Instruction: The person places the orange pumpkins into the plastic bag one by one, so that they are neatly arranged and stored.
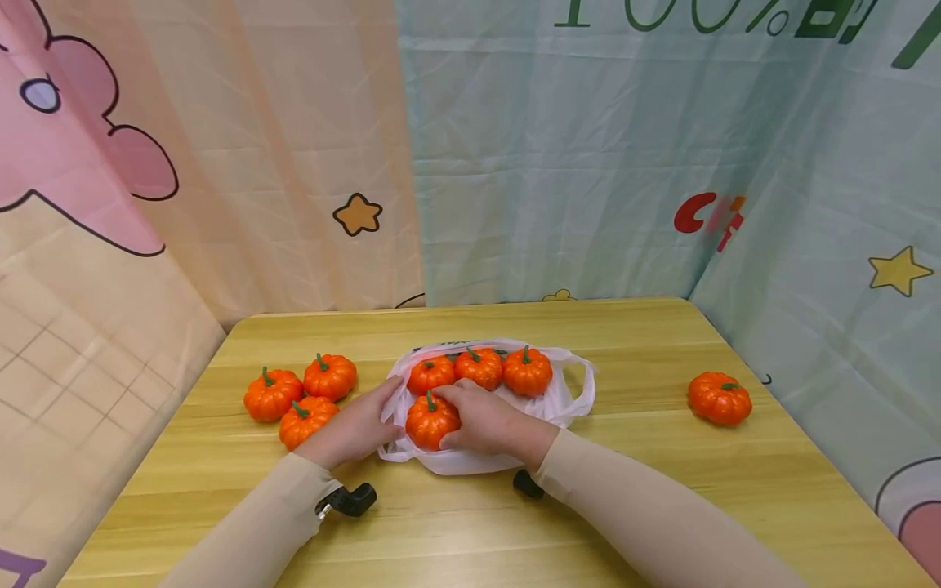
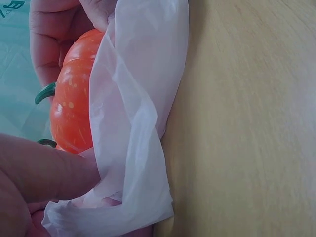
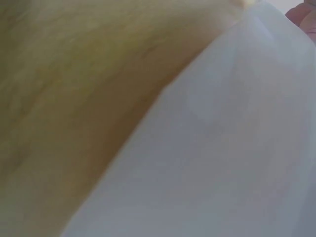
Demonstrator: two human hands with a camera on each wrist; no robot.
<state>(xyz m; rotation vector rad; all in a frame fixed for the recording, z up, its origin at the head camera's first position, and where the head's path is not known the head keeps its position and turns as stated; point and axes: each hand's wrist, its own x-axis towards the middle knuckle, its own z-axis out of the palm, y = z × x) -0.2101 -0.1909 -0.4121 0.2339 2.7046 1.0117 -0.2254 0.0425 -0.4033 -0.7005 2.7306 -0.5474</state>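
Observation:
A white plastic bag (image 1: 470, 462) lies spread on the table with its mouth open. My right hand (image 1: 487, 420) reaches over its front edge and grips a small orange pumpkin (image 1: 432, 425) with a green stem, thumb and fingers around its side. Three more pumpkins sit behind it in the bag, among them a right-hand one (image 1: 528, 374). At the bag's left side, my left hand (image 1: 354, 429) pinches the edge. In the left wrist view its thumb (image 2: 49, 170) presses on the white plastic (image 2: 138, 98); the other fingers are mostly hidden. Bag plastic (image 3: 217, 148) fills much of the right wrist view.
Three loose pumpkins, one of them nearest my left forearm (image 1: 307, 418), cluster left of the bag. A single pumpkin (image 1: 720, 398) lies near the right edge of the wooden table (image 1: 625, 506). Printed curtains (image 1: 551, 163) hang behind and beside the table.

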